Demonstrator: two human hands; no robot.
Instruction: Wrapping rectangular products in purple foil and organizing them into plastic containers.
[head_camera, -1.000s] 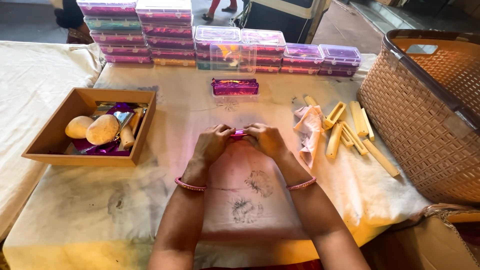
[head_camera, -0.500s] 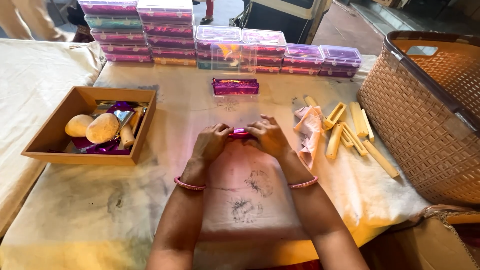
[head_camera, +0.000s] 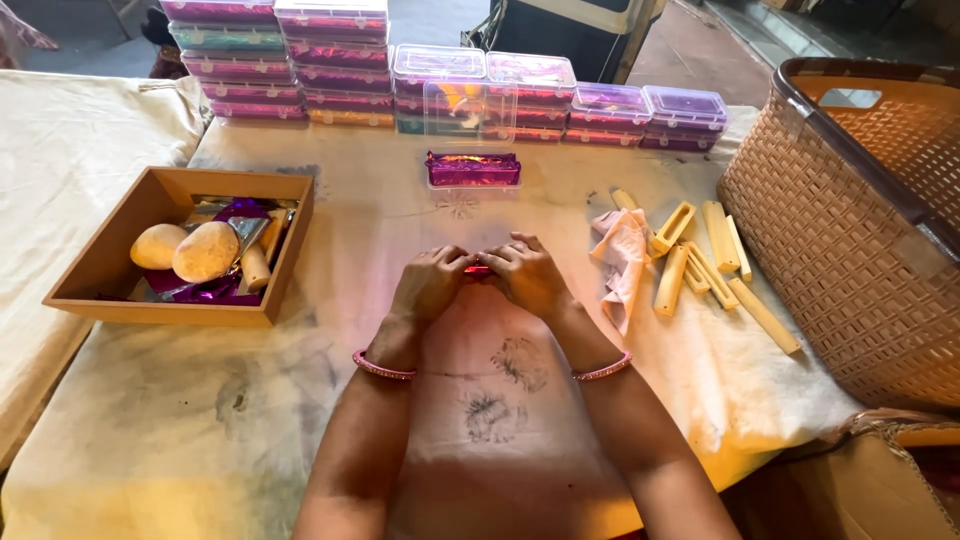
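Your left hand (head_camera: 432, 283) and right hand (head_camera: 527, 275) both pinch small foil-wrapped piece (head_camera: 478, 270) at table centre. Wrap looks nearly closed. 1 filled purple box (head_camera: 473, 168) ahead; moulds (head_camera: 700, 255) unused at right.

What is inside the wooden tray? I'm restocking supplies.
The wooden tray holds two pale dough-like lumps, a short pale stick and purple and silver foil sheets. Anything beneath the foil is covered.

Stained cream cloth (head_camera: 150, 430) over table; grey floor (head_camera: 700, 45) beyond; warm light on near edge.
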